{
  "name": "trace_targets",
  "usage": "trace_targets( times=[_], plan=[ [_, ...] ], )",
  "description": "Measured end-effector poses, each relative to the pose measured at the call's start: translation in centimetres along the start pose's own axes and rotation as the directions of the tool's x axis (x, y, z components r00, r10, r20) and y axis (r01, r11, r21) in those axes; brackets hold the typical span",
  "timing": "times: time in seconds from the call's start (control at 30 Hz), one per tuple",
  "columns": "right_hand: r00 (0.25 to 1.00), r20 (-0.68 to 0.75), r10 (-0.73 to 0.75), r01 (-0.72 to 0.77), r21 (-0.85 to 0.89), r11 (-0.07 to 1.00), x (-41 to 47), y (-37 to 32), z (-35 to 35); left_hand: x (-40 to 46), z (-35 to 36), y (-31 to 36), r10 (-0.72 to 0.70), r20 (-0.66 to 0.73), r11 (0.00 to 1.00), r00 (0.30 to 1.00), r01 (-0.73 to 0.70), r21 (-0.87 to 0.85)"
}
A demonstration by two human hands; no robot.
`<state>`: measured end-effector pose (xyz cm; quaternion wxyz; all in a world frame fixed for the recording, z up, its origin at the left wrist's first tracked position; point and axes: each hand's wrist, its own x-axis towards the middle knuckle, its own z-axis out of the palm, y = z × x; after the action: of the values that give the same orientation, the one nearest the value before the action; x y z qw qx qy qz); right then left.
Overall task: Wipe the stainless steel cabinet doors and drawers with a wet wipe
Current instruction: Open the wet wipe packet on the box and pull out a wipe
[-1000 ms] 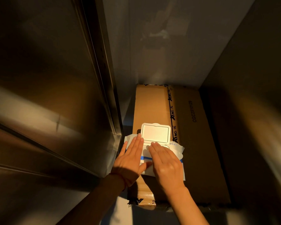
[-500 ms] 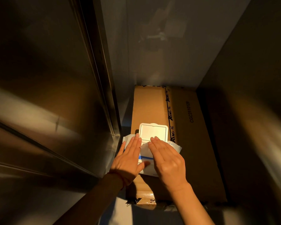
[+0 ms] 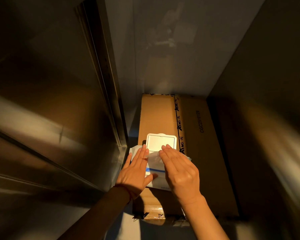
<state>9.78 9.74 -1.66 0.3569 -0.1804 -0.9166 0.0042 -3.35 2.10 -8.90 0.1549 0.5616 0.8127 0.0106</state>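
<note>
A white wet wipe pack point(image 3: 155, 171) with a blue stripe lies on a cardboard box point(image 3: 199, 153), its lid point(image 3: 160, 142) flipped open. My left hand point(image 3: 135, 172) rests flat on the pack's left side, fingers straight. My right hand point(image 3: 178, 172) hovers over the pack's right side. A thin wet wipe point(image 3: 153, 158) rises from the opening to the underside of my right fingers; the thumb is hidden. The stainless steel cabinet door point(image 3: 50, 101) stands on the left, dim and reflective.
The box fills a narrow gap between the steel cabinet and a dark panel point(image 3: 267, 101) on the right. A pale wall point(image 3: 163, 49) closes the back. A metal door edge point(image 3: 111, 101) runs down beside the pack.
My right hand has lifted slightly off the pack, and a wipe sheet now stands up from the opening. The left hand stays flat on the pack.
</note>
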Motion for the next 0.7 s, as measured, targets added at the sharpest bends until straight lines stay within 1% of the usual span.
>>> trace_targets(
  times=[0.23, 0.43, 0.7],
  plan=[
    [0.998, -0.063, -0.013, 0.013, -0.009, 1.000, 0.5, 0.0, -0.4, -0.2, -0.2, 0.1, -0.002, -0.012, 1.000, 1.000, 0.002, -0.028],
    [0.998, -0.067, -0.019, 0.020, 0.015, 1.000, 0.9, -0.2, -1.1, -0.1, 0.0, 0.1, -0.023, -0.017, 0.998, 1.000, 0.022, -0.055],
    [0.995, -0.103, -0.016, 0.016, -0.002, 1.000, 1.6, -0.2, -1.7, -0.2, -0.2, 0.1, -0.036, -0.030, 0.997, 0.999, 0.034, -0.073]
  ],
)
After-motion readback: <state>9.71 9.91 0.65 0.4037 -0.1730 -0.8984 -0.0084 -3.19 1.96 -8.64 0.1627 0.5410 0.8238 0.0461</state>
